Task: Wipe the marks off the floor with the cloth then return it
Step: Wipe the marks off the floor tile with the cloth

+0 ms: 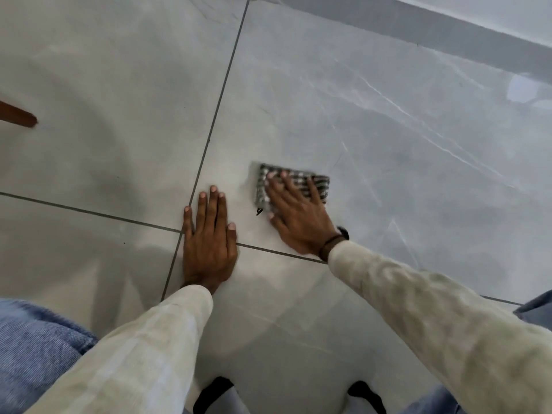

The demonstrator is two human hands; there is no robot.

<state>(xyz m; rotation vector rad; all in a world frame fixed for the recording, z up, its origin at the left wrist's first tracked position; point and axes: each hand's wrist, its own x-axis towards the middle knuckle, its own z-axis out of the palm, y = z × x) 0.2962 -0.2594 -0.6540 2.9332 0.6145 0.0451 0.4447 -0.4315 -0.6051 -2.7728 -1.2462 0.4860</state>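
A small folded cloth [321,183] with a dark and white checked pattern lies flat on the grey tiled floor [388,130]. My right hand [298,216] presses down on it with fingers spread, covering its near half. My left hand [209,237] rests flat on the floor with fingers apart, just left of the cloth, over a crossing of grout lines. A faint whitish smear [239,180] shows on the tile between my hands. A dark band circles my right wrist.
A grey skirting strip [448,37] runs along the wall at the top right. A brown wooden furniture leg [21,116] juts in at the left edge. My knees in blue denim [35,348] sit at the bottom corners.
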